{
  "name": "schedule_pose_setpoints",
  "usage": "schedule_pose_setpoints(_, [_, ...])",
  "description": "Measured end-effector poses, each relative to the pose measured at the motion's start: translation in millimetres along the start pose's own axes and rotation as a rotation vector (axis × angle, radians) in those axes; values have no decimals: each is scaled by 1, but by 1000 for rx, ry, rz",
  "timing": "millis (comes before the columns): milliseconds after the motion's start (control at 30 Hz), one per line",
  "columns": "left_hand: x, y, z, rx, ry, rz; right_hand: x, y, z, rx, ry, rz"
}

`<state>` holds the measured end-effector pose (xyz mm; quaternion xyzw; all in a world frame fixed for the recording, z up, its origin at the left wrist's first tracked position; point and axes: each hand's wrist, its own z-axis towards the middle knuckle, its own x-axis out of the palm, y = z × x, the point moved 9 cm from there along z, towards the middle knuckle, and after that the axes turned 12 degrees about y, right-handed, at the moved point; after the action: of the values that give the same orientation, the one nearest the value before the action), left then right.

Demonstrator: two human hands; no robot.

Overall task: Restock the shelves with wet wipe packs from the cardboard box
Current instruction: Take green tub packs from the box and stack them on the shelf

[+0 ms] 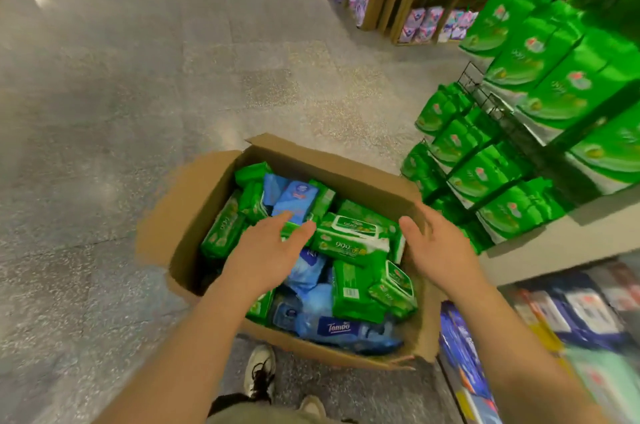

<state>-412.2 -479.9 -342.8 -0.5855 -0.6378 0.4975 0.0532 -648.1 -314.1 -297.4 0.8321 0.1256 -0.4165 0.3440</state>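
Nothing is gripped: the left hand (pixel 273 243) and right hand (pixel 436 243), fingers spread, are held either side of a glossy green wet wipe pack (pixel 349 238), long axis 10-to-4 o'clock, in the open cardboard box (pixel 346 167) among blue "Tempo" packs (pixel 341 328), with stocked shelves (pixel 526 132) at 2 o'clock.
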Motion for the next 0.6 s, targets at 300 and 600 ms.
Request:
schedule_pose_setpoints(300, [46,28,63,-53,260,51,51,-52,10,246,58,143])
schedule_pose_setpoints(600, [66,79,79,-249,262,-69,124,-12,68,109,228,164])
